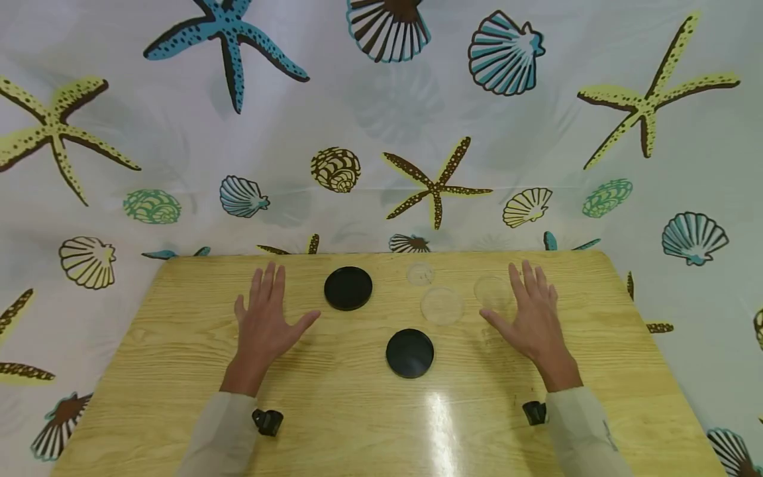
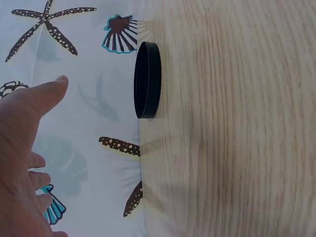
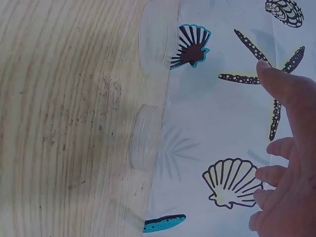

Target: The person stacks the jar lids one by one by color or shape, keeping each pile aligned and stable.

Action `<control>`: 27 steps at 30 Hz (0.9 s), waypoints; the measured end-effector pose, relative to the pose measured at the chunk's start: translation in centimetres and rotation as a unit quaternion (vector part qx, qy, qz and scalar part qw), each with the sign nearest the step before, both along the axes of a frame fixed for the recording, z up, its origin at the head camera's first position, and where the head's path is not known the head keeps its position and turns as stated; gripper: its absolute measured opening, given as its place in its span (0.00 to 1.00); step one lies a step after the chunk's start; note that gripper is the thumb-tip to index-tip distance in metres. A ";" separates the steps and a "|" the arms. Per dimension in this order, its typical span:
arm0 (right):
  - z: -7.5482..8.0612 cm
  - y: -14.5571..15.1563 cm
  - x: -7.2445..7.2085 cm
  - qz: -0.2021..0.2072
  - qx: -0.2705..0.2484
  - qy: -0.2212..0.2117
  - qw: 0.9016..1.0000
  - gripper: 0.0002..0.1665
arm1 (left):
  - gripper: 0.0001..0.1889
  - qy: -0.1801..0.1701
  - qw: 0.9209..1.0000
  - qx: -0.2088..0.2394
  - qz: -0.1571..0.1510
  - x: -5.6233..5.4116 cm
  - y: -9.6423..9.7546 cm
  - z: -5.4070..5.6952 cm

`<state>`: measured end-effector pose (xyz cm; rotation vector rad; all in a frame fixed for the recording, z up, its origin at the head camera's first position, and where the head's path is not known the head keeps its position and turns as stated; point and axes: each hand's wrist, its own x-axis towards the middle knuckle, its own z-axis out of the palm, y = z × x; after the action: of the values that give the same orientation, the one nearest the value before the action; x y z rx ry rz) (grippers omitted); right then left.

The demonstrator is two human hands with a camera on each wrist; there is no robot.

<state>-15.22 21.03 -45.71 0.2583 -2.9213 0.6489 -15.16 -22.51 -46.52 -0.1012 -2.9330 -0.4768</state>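
Observation:
My left hand (image 1: 266, 322) is held out at the left with fingers straight and thumb spread, holding nothing. Nearest to it is a shallow black round lid (image 1: 348, 289), also seen on edge in the left wrist view (image 2: 149, 80). A second black round lid (image 1: 410, 354) lies nearer the middle front. On the other side my right hand (image 1: 532, 322) is likewise spread, with nothing in it. Just left of it lies a clear round dish (image 1: 492, 292). A larger-looking clear dish (image 1: 442, 306) and a small clear one (image 1: 420, 273) lie further left.
All the pieces lie apart on a wood-grain table (image 1: 334, 424). Behind it and along the sides hangs a white cloth (image 1: 268, 146) printed with shells and starfish. A black wrist camera (image 1: 268, 422) sits by the left sleeve, another (image 1: 534, 413) by the right.

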 end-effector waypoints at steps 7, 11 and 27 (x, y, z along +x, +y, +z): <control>0.5 -0.8 -1.1 0.008 0.000 -0.007 1.000 0.55 | 0.53 0.001 1.000 -0.006 -0.001 -0.8 0.0 -0.2; 0.5 -1.8 -2.0 0.016 -0.022 -0.005 1.000 0.55 | 0.53 0.013 1.000 -0.016 -0.002 -1.1 -0.1 -0.5; 0.5 -6.2 -4.0 0.048 -0.073 -0.044 0.995 0.52 | 0.53 -0.014 1.000 -0.009 -0.020 -2.6 0.3 -1.9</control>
<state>-19.20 14.88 -45.19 0.3640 -2.9395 0.9053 -17.81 -22.24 -48.45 -0.1556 -2.9684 -0.4614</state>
